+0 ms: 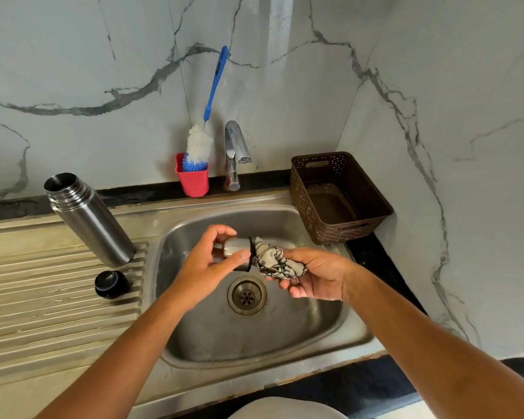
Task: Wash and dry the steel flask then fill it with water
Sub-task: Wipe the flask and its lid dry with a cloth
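Steel flask (pixel 88 219): body stands uncapped on the draining board (pixel 43 297), left part of the table, near the back edge and just left of the sink (pixel 285 328). Mouth points up; long axis is upright, and the lean seen towards the back-left corner is probably the wide lens. Its black stopper (pixel 111 284) sits on the board in front of it, apart from it.

Step in hand, by my judgement: drying the flask's steel cup (pixel 235 247) over the sink. The left hand (pixel 208 267) grips the cup, fingers and thumb curled round its wall. The cup lies on its side, long axis running left to right, black-rimmed mouth facing right. The right hand (pixel 318 275) has its fingers closed round the tail of a patterned cloth (pixel 277 263), whose leading end is bunched at or just inside the cup mouth.

Recommendations:
- Hold the cup firmly by the wall, clear of the rim, so the cloth can enter freely.
- Push the cloth to the base, then twist cup and cloth against each other; a plain in-and-out stroke is likely to leave the bottom corner damp.
- Keep hold of the cloth tail, so it can be drawn out.
- Work over the sink, so drips and a dropped cup land there.

The tap (pixel 235 146) at the back edge shows no water running. Filling is not yet done.
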